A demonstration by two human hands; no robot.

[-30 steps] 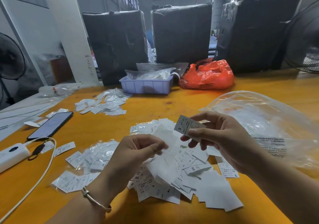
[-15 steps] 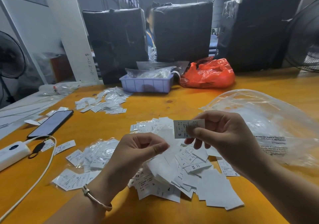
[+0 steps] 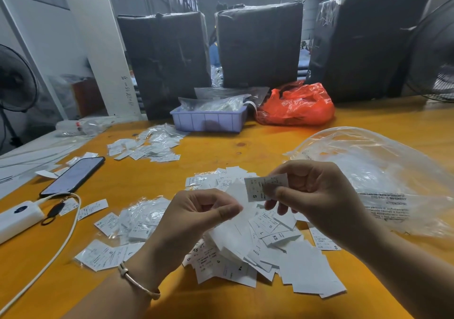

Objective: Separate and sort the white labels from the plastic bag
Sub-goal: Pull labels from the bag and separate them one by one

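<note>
My right hand point(image 3: 312, 196) pinches a small white label point(image 3: 258, 187) printed with an S, held up above the table. My left hand point(image 3: 196, 216) pinches a strip of blank white labels point(image 3: 238, 223) that hangs down onto a loose heap of white labels point(image 3: 275, 252) just below both hands. A big clear plastic bag point(image 3: 383, 171) lies to the right of my right hand. More labels in small clear sleeves point(image 3: 140, 220) lie left of my left hand, and another pile of labels point(image 3: 149, 146) lies farther back left.
On the orange table point(image 3: 221, 151) a black phone point(image 3: 73, 176), a white power bank point(image 3: 17, 216) and its cable lie at the left. A lilac tray point(image 3: 208, 119) and a red bag point(image 3: 297, 106) stand at the back, before black-wrapped bales. Fans stand at both sides.
My right hand has turned the S label from tilted to nearly level and lowered it a little toward my left hand. The left hand keeps its hold on the white strip.
</note>
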